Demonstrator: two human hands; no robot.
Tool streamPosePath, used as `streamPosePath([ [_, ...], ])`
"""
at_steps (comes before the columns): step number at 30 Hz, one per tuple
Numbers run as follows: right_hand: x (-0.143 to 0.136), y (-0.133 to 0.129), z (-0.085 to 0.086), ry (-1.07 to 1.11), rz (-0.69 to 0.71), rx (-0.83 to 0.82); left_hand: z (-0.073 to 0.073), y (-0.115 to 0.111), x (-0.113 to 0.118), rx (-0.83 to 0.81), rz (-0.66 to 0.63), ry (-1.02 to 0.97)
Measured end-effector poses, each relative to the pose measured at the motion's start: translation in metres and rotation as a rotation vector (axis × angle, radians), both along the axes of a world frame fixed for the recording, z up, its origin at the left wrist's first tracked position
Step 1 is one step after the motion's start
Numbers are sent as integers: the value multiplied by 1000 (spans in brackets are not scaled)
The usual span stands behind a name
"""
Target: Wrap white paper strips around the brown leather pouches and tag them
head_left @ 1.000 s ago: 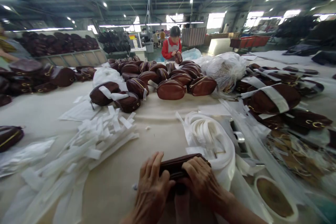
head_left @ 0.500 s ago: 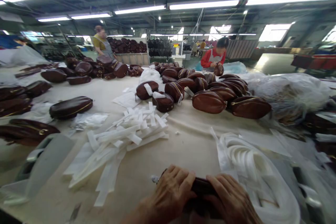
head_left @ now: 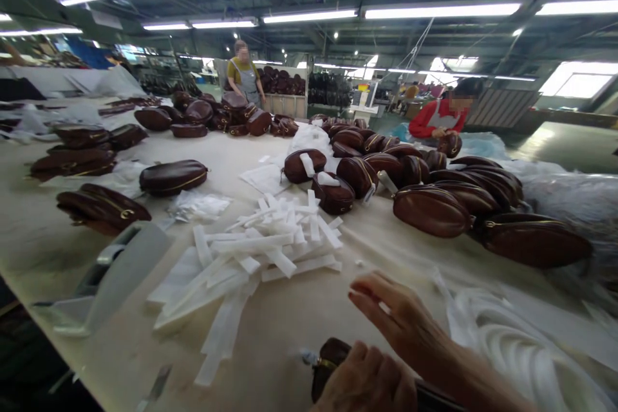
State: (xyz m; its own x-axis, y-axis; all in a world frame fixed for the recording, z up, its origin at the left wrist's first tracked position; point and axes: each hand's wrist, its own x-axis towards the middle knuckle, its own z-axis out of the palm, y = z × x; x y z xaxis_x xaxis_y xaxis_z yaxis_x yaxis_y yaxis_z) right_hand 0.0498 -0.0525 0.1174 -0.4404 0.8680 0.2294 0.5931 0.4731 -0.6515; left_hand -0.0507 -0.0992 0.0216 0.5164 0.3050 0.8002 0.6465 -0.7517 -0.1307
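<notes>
Flat cream table (head_left: 284, 341) bore a dark-brown, rounded leather bag (head_left: 334, 353) at six o'clock.
Left hand (head_left: 371, 378) clasped it; right hand (head_left: 398, 312), released, hovered at five. It seemed light, soft, best held endwise.

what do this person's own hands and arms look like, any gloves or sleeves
The left hand and right hand are ungloved, with no rings showing. The right forearm has no sleeve, watch or bracelet on the part in view. The left wrist is out of sight.
</notes>
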Motion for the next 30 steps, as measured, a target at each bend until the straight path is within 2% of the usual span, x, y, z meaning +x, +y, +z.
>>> streamPosePath([
  [2,-44,29,-7,-10,-9,-218,0,0,0,55,11,-101],
  [4,-85,54,-22,78,-91,-526,-1,0,-1,73,36,-127],
  [7,-125,79,-39,135,-177,-647,-4,-2,-4,48,39,-52],
  [10,-133,92,-34,202,-200,-706,-10,-4,-8,38,34,-3],
  [12,-121,98,-20,259,-190,-718,-14,-5,-11,16,35,45],
  [14,-96,100,-4,285,-169,-726,-14,-8,-14,-61,10,121],
  [17,-36,86,13,285,-150,-756,-7,-14,-20,-257,-80,173],
  [19,12,62,16,312,-152,-754,1,-18,-25,-375,-123,157],
  [21,58,28,12,358,-183,-699,7,-20,-30,-417,-165,127],
  [24,109,-33,0,417,-346,-502,10,-23,-36,-367,-225,52],
  [27,129,-82,-15,406,-406,-277,9,-26,-38,-281,-231,9],
  [30,128,-107,-27,338,-340,-90,8,-32,-38,-166,-176,-29],
])
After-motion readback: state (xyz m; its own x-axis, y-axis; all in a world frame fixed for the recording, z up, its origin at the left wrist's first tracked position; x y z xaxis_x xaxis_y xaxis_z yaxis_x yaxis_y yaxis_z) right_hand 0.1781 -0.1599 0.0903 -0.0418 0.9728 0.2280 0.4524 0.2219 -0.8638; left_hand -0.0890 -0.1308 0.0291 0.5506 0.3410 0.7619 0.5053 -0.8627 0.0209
